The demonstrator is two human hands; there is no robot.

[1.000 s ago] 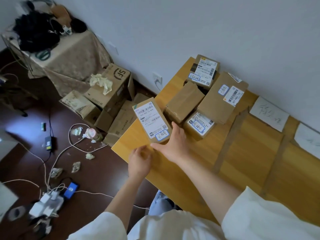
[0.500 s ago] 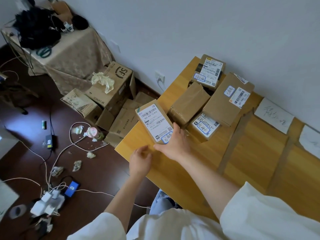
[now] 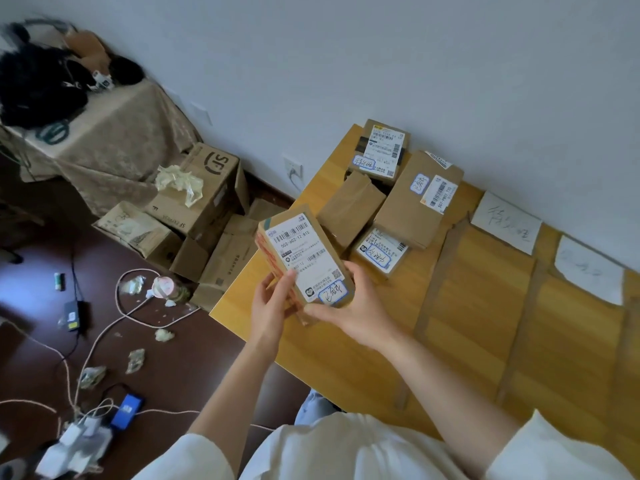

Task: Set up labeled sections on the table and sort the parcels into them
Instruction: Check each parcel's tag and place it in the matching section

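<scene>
A small cardboard parcel [image 3: 301, 258] with a white shipping label and a blue-framed handwritten sticker is lifted and tilted above the left end of the wooden table [image 3: 467, 341]. My left hand [image 3: 272, 304] grips its lower left side and my right hand [image 3: 353, 310] holds its lower right end. Behind it lie several more parcels: a plain brown one [image 3: 349, 209], a large one [image 3: 415, 202], a labelled one at the back [image 3: 382, 150] and a small labelled one [image 3: 381, 254]. Brown tape strips [image 3: 440, 278] divide the table into sections, with white paper labels [image 3: 505, 230] by the wall.
On the dark floor left of the table stand empty cartons, one marked SF [image 3: 204, 188]. Cables [image 3: 104, 327], chargers, paper scraps and a blue device [image 3: 126, 410] litter the floor. A cloth-covered side table [image 3: 114, 140] with dark items stands at the back left.
The parcel lay flat at the table's left corner under both hands; it is now lifted off the table and tilted toward me, gripped by both hands.
</scene>
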